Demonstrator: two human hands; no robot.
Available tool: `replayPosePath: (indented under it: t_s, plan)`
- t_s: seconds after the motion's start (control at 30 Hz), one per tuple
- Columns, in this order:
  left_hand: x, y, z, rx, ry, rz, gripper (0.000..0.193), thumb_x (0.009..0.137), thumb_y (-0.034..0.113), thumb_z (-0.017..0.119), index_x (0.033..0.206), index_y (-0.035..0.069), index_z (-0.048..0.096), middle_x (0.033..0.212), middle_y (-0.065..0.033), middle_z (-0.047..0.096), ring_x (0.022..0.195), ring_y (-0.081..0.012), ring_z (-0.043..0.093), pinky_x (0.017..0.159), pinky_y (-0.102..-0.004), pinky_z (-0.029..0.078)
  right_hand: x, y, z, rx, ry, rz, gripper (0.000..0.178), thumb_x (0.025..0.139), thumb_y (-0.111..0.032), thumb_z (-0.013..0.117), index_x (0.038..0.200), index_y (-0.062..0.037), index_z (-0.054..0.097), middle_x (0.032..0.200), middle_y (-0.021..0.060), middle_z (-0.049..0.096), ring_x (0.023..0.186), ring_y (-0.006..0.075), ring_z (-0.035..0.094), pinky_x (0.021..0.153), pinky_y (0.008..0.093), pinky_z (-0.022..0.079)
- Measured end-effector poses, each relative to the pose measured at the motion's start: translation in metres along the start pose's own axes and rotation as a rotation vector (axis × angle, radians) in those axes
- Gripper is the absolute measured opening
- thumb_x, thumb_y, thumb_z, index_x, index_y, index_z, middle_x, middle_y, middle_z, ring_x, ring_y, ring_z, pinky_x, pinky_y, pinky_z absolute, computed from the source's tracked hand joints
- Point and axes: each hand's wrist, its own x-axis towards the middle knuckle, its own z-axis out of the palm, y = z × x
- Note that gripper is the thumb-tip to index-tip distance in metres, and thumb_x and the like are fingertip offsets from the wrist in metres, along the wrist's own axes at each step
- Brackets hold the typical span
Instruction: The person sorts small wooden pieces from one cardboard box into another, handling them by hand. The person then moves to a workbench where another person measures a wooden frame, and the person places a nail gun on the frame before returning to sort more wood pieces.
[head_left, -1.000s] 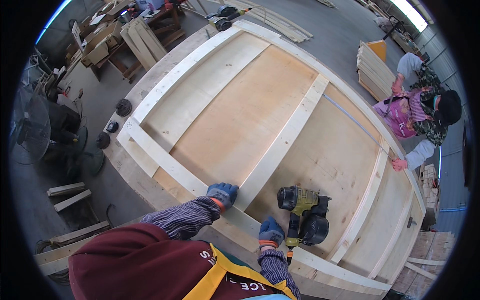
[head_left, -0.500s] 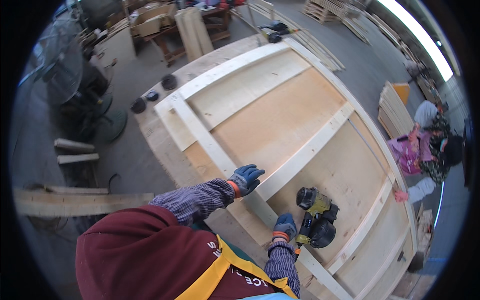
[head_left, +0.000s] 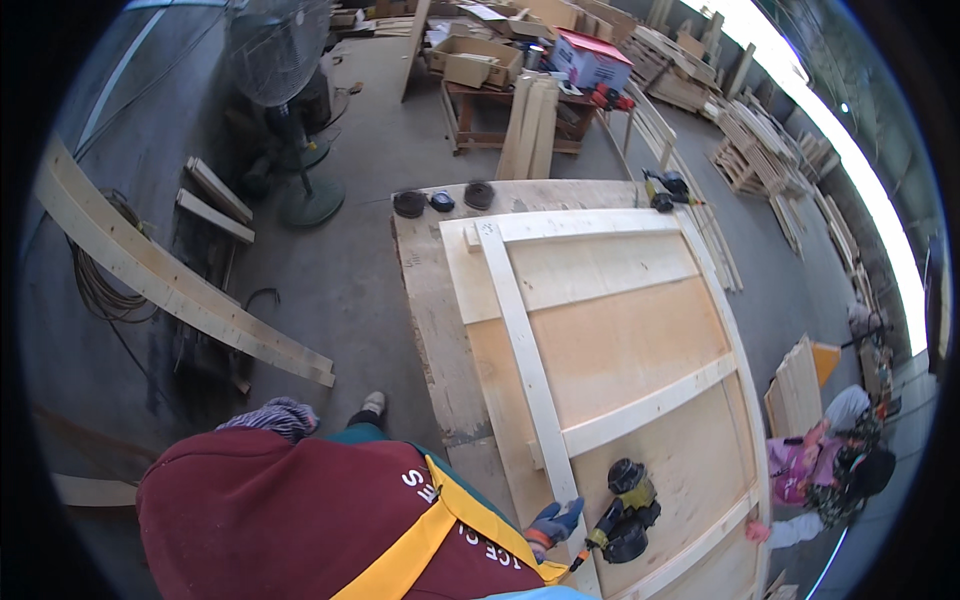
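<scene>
My right hand (head_left: 553, 523), in a grey-blue glove with an orange cuff, rests at the long near rail (head_left: 537, 395) of a wooden frame. Its fingers stretch out over the wood and hold nothing. Just right of it, a black and yellow coil nail gun (head_left: 636, 492) lies on the plywood panel (head_left: 602, 345) inside the frame, an orange hose fitting at its handle end. Of my left arm only the checked sleeve (head_left: 276, 418) shows, low beside my body. The left hand itself is hidden.
The frame lies on a plywood worktop (head_left: 432, 330). Nail coils (head_left: 479, 195) sit on its far left corner, another power tool (head_left: 664, 190) at the far end. A co-worker (head_left: 830, 460) touches the right side. A pedestal fan (head_left: 310, 200) and long boards (head_left: 190, 290) stand left.
My left hand has left the near rail and swung back to my left side. The view has turned left, showing more floor there. My right hand stays by the nail gun, which lies still.
</scene>
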Motion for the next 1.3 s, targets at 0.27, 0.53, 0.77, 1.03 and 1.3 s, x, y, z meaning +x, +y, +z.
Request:
replayPosePath:
  t_s: [0.27,0.53,0.77,1.03,1.3]
  plan:
    - [-0.042,-0.079,0.016,0.055,0.789,-0.687,0.030,0.081,0.032,0.062,0.101,0.010,0.070,0.099,-0.0161,0.069,0.094,-0.0312,0.066,0.079,-0.0422,0.051,-0.026,-0.164,0.092,0.236,-0.320,-0.027,0.049,0.089,-0.016,0.059,0.134,-0.0023,0.046,0.099,0.0125,0.064,0.084,0.0247,0.062,0.075,0.0369,0.050]
    - [-0.140,-0.022,-0.115,-0.020,1.120,-0.705,0.032,0.087,0.037,0.054,0.099,0.012,0.069,0.100,-0.0175,0.068,0.095,-0.0387,0.063,0.082,-0.0453,0.050,0.009,-0.342,0.192,0.507,-0.707,0.105,0.046,0.090,-0.017,0.060,0.133,-0.0026,0.049,0.091,0.0091,0.063,0.077,0.0196,0.060,0.071,0.0338,0.050]
    - [-0.135,0.007,-0.235,-0.280,1.256,-0.455,0.030,0.087,0.038,0.059,0.101,0.013,0.069,0.097,-0.0125,0.070,0.093,-0.0274,0.067,0.082,-0.0401,0.051,0.063,-0.476,0.309,0.649,-0.844,0.033,0.044,0.090,-0.018,0.061,0.131,-0.0029,0.051,0.084,0.0062,0.063,0.071,0.0152,0.058,0.068,0.0312,0.049]
    - [-0.279,0.027,-0.293,-0.375,1.256,-0.829,0.031,0.087,0.038,0.060,0.102,0.013,0.069,0.098,-0.0129,0.070,0.094,-0.0276,0.067,0.082,-0.0405,0.051,0.174,-0.684,0.438,0.959,-0.804,-0.099,0.043,0.091,-0.020,0.062,0.130,-0.0040,0.053,0.096,0.0109,0.067,0.085,0.0160,0.063,0.077,0.0305,0.050]
    - [-0.298,-0.026,-0.423,-0.447,1.381,-0.965,0.032,0.086,0.039,0.059,0.100,0.012,0.069,0.097,-0.0145,0.070,0.094,-0.0297,0.066,0.082,-0.0424,0.051,0.266,-0.828,0.529,0.793,-1.044,-0.237,0.049,0.090,-0.021,0.062,0.135,-0.0052,0.049,0.102,0.0153,0.068,0.091,0.0224,0.066,0.082,0.0341,0.051]
